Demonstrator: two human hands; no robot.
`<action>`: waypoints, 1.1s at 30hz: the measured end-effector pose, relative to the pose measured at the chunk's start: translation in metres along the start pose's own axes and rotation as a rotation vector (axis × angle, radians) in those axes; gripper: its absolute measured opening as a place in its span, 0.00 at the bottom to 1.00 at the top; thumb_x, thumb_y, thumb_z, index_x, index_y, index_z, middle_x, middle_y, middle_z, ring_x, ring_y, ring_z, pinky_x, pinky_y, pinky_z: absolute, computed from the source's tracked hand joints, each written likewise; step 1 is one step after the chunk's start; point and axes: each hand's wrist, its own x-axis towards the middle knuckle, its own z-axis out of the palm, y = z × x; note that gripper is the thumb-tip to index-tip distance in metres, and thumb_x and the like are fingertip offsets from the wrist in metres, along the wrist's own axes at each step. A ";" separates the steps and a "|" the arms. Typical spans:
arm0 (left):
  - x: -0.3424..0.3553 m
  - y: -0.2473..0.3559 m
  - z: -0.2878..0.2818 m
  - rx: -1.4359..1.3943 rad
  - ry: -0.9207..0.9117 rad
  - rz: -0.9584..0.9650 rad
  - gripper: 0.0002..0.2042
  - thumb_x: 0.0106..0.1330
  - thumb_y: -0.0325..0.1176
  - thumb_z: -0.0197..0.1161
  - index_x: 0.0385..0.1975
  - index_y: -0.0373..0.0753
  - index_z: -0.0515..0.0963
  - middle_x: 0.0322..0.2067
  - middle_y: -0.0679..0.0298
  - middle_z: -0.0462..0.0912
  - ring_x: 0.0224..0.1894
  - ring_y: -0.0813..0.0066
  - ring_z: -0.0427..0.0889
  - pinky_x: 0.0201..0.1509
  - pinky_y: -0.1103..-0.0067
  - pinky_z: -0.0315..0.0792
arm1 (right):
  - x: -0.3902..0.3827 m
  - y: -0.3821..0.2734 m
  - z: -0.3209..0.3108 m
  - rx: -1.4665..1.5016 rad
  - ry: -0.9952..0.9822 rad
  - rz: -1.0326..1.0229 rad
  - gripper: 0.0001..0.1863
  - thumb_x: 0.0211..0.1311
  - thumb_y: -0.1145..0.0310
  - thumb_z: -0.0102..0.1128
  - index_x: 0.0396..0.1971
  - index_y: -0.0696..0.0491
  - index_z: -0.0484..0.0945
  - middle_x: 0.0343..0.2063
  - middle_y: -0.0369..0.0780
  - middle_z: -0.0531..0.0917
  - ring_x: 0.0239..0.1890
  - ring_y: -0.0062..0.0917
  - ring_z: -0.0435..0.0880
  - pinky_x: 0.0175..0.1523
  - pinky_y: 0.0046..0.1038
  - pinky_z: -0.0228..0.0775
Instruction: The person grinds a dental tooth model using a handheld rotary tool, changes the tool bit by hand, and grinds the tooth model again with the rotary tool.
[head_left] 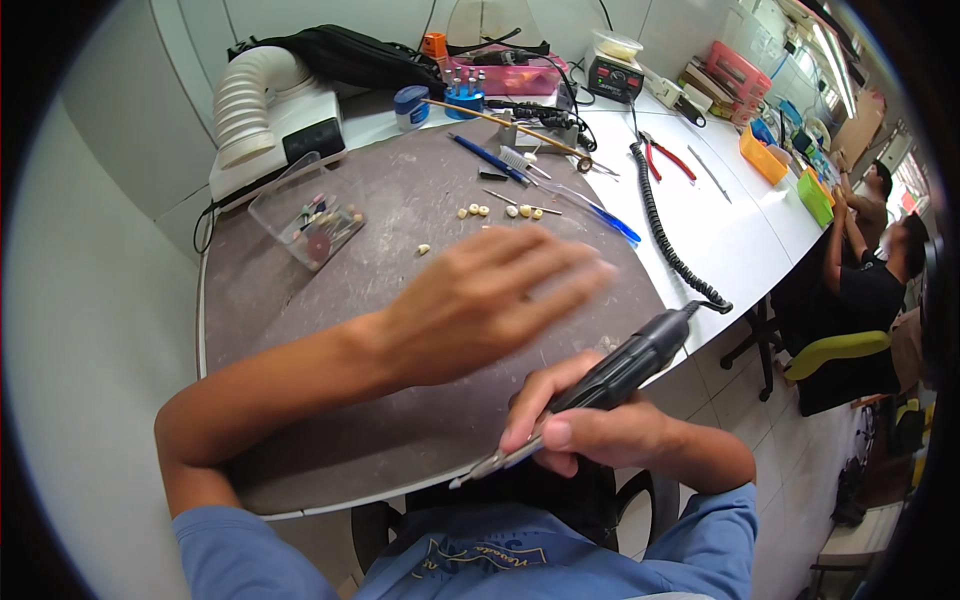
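At the left, a white hose unit [244, 110] stands behind a clear box [268, 210] of mixed bits. A blue stand [466, 102] holds upright tools. The left hand [485, 290], fingers extended, hides part of the brown mat [380, 255] near small pale pieces [525, 211]. The right hand [607, 432] wraps its fingers round a black handpiece [625, 365]; rightward lie red-handled pliers [676, 161] and 2 trays [762, 158].

My head-worn fisheye looks down from close above my left hand [478, 295] and right hand [590, 425], facing the desk [390, 185] beyond.
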 end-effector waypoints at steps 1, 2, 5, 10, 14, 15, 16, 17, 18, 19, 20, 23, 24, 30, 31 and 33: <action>-0.009 -0.004 -0.009 0.092 -0.100 -0.146 0.19 0.52 0.25 0.63 0.47 0.39 0.76 0.45 0.60 0.77 0.43 0.65 0.78 0.45 0.73 0.73 | 0.001 -0.003 -0.006 -0.005 -0.037 -0.080 0.17 0.63 0.64 0.56 0.42 0.63 0.77 0.18 0.35 0.75 0.20 0.16 0.74 0.25 0.17 0.63; -0.020 -0.010 -0.019 0.097 -0.122 -0.256 0.19 0.53 0.24 0.64 0.48 0.38 0.75 0.43 0.59 0.77 0.42 0.63 0.78 0.44 0.72 0.74 | 0.006 -0.007 -0.012 -0.016 0.003 -0.109 0.19 0.62 0.63 0.55 0.45 0.63 0.76 0.18 0.35 0.75 0.20 0.16 0.74 0.26 0.17 0.64; -0.050 -0.023 -0.037 0.096 -0.177 -0.505 0.19 0.54 0.22 0.64 0.48 0.37 0.75 0.39 0.59 0.76 0.38 0.65 0.78 0.40 0.74 0.74 | 0.014 -0.014 -0.035 -0.018 0.095 -0.202 0.26 0.63 0.58 0.53 0.53 0.65 0.70 0.26 0.42 0.80 0.27 0.21 0.80 0.31 0.20 0.72; -0.067 -0.036 -0.044 -0.054 -0.155 -0.821 0.16 0.57 0.22 0.62 0.47 0.36 0.76 0.34 0.61 0.77 0.30 0.77 0.76 0.31 0.81 0.70 | 0.039 -0.030 -0.065 -0.139 0.338 -0.286 0.25 0.65 0.55 0.49 0.51 0.62 0.71 0.34 0.44 0.82 0.36 0.24 0.83 0.37 0.20 0.73; -0.069 -0.040 -0.042 -0.063 -0.157 -0.816 0.14 0.57 0.22 0.63 0.45 0.36 0.78 0.33 0.61 0.77 0.31 0.75 0.76 0.32 0.80 0.71 | 0.070 -0.035 -0.078 -0.127 0.379 -0.350 0.16 0.65 0.61 0.55 0.44 0.59 0.74 0.26 0.37 0.77 0.28 0.17 0.78 0.30 0.17 0.67; -0.069 -0.041 -0.042 -0.055 -0.158 -0.788 0.13 0.57 0.22 0.63 0.43 0.36 0.79 0.33 0.61 0.77 0.31 0.73 0.77 0.33 0.80 0.71 | 0.078 -0.039 -0.077 -0.163 0.425 -0.335 0.14 0.64 0.63 0.56 0.41 0.58 0.74 0.25 0.36 0.76 0.26 0.16 0.76 0.28 0.17 0.65; -0.069 -0.042 -0.042 -0.046 -0.160 -0.760 0.12 0.57 0.22 0.63 0.42 0.36 0.80 0.33 0.62 0.77 0.31 0.72 0.77 0.34 0.79 0.71 | 0.085 -0.042 -0.077 -0.198 0.472 -0.323 0.11 0.63 0.65 0.57 0.39 0.57 0.74 0.23 0.34 0.75 0.24 0.14 0.73 0.27 0.16 0.63; -0.070 -0.044 -0.041 -0.040 -0.158 -0.763 0.12 0.57 0.22 0.63 0.42 0.36 0.80 0.33 0.62 0.77 0.31 0.72 0.77 0.34 0.79 0.71 | 0.092 -0.042 -0.080 -0.199 0.464 -0.323 0.11 0.63 0.65 0.57 0.39 0.57 0.74 0.23 0.34 0.75 0.24 0.14 0.73 0.27 0.16 0.63; -0.072 -0.045 -0.040 -0.035 -0.178 -0.731 0.11 0.56 0.23 0.63 0.40 0.37 0.80 0.33 0.61 0.77 0.31 0.71 0.77 0.35 0.79 0.71 | 0.098 -0.042 -0.083 -0.292 0.472 -0.355 0.10 0.63 0.66 0.58 0.37 0.57 0.74 0.22 0.33 0.74 0.22 0.13 0.72 0.25 0.16 0.62; -0.072 -0.046 -0.040 -0.029 -0.199 -0.699 0.10 0.56 0.23 0.64 0.39 0.37 0.81 0.32 0.61 0.77 0.32 0.69 0.77 0.36 0.78 0.71 | 0.104 -0.042 -0.085 -0.385 0.480 -0.388 0.09 0.62 0.66 0.58 0.35 0.56 0.74 0.21 0.32 0.73 0.20 0.13 0.71 0.24 0.16 0.61; -0.071 -0.046 -0.041 -0.022 -0.198 -0.702 0.10 0.56 0.23 0.64 0.39 0.37 0.81 0.32 0.61 0.77 0.32 0.69 0.77 0.36 0.78 0.71 | 0.110 -0.042 -0.086 -0.503 0.508 -0.421 0.08 0.62 0.67 0.57 0.34 0.56 0.75 0.19 0.31 0.73 0.18 0.12 0.70 0.23 0.16 0.61; -0.062 -0.045 -0.043 -0.124 -0.229 -0.770 0.08 0.59 0.24 0.62 0.39 0.35 0.79 0.34 0.63 0.79 0.33 0.73 0.78 0.38 0.80 0.71 | 0.115 -0.043 -0.094 -0.642 0.461 -0.465 0.09 0.61 0.66 0.58 0.33 0.57 0.75 0.19 0.31 0.73 0.18 0.11 0.70 0.23 0.15 0.61; -0.059 -0.042 -0.039 -0.482 -0.061 -1.034 0.07 0.62 0.25 0.61 0.39 0.35 0.79 0.35 0.63 0.80 0.35 0.76 0.78 0.39 0.81 0.72 | 0.113 -0.038 -0.096 -0.667 0.473 -0.456 0.10 0.61 0.65 0.58 0.32 0.57 0.75 0.19 0.31 0.73 0.18 0.11 0.70 0.23 0.15 0.61; -0.038 -0.055 -0.014 -1.114 0.278 -1.431 0.08 0.67 0.29 0.57 0.42 0.35 0.77 0.37 0.62 0.82 0.39 0.82 0.78 0.43 0.84 0.71 | 0.109 -0.033 -0.097 -0.617 0.528 -0.363 0.12 0.63 0.64 0.58 0.39 0.57 0.75 0.26 0.37 0.77 0.26 0.17 0.80 0.30 0.17 0.71; -0.036 -0.057 -0.009 -1.121 0.285 -1.379 0.08 0.66 0.28 0.58 0.43 0.34 0.76 0.37 0.63 0.81 0.40 0.82 0.78 0.43 0.85 0.71 | 0.110 -0.032 -0.097 -0.546 0.536 -0.349 0.13 0.65 0.63 0.57 0.40 0.57 0.75 0.28 0.38 0.78 0.28 0.18 0.81 0.31 0.18 0.73; -0.035 -0.062 -0.004 -1.145 0.285 -1.324 0.09 0.66 0.28 0.58 0.44 0.34 0.76 0.38 0.63 0.81 0.41 0.82 0.78 0.44 0.85 0.71 | 0.112 -0.033 -0.099 -0.543 0.555 -0.315 0.11 0.64 0.65 0.58 0.40 0.57 0.74 0.31 0.40 0.79 0.32 0.20 0.83 0.33 0.19 0.76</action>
